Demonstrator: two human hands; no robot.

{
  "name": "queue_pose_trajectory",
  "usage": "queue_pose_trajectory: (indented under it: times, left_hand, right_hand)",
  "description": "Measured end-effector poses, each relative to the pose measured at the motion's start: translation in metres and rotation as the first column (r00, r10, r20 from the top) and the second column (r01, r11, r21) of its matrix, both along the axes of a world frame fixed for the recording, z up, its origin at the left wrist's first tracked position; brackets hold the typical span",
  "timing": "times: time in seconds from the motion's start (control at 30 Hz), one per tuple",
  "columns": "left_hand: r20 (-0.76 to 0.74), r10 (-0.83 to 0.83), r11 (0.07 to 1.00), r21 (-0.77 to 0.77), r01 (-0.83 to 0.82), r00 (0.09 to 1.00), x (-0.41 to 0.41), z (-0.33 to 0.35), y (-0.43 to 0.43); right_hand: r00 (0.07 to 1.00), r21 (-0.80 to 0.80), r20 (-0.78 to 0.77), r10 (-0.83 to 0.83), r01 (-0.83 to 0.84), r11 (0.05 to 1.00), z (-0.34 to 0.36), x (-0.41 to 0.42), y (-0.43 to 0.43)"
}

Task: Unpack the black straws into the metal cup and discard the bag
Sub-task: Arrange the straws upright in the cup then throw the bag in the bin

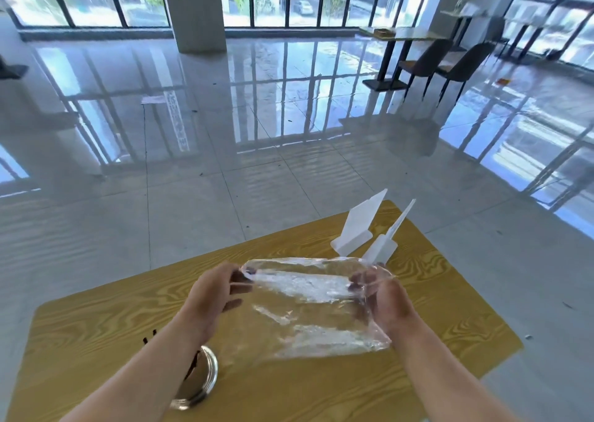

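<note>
A clear, crinkled plastic bag [308, 306] is stretched between both hands above the yellow wood-grain table [434, 318]; I see no straws inside it. My left hand [212, 293] pinches the bag's upper left corner. My right hand [382, 296] grips its right edge, partly seen through the plastic. The metal cup [202, 380] stands at the lower left, mostly hidden under my left forearm. Black straw tips [149, 338] poke out past the forearm near the cup.
Two white plastic sign stands [356, 228] sit at the table's far right, just beyond the bag. Past the table lies glossy tiled floor, with dark chairs and a table [424, 61] at the far right by the windows.
</note>
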State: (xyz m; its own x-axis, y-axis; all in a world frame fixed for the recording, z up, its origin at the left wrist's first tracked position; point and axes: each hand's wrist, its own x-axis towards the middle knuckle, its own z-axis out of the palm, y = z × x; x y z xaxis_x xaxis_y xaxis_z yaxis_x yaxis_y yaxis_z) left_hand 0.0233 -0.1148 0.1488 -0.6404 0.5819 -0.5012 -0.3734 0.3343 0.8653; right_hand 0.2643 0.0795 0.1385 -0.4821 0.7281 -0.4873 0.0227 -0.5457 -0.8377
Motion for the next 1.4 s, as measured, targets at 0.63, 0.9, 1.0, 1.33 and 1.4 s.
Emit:
queue_pose_trajectory:
  times: [0.63, 0.9, 1.0, 1.33, 1.4]
  left_hand:
    - [-0.023, -0.137, 0.979, 0.146, 0.139, 0.99, 0.014, 0.034, -0.07]
    - [-0.4, -0.006, 0.992, 0.11, 0.055, 0.916, 0.067, 0.043, -0.047]
    - [-0.47, -0.02, 0.987, 0.131, 0.092, 0.883, 0.095, 0.055, -0.029]
    - [-0.357, -0.377, 0.9, 0.076, 0.428, 0.855, 0.212, 0.062, 0.039]
    - [-0.295, -0.433, 0.877, 0.079, 0.473, 0.852, 0.231, 0.063, 0.048]
  right_hand:
    - [0.992, 0.006, -0.123, 0.027, -0.027, 1.0, 0.085, 0.041, -0.115]
    - [0.998, 0.1, 0.062, -0.021, 0.015, 0.995, 0.07, 0.077, -0.131]
    - [0.978, 0.261, 0.135, -0.158, 0.119, 0.958, 0.073, 0.081, -0.133]
    - [0.921, 0.539, 0.204, -0.332, 0.178, 0.823, 0.076, 0.13, -0.108]
    - [0.932, 0.505, 0.214, -0.293, 0.151, 0.85, 0.075, 0.146, -0.101]
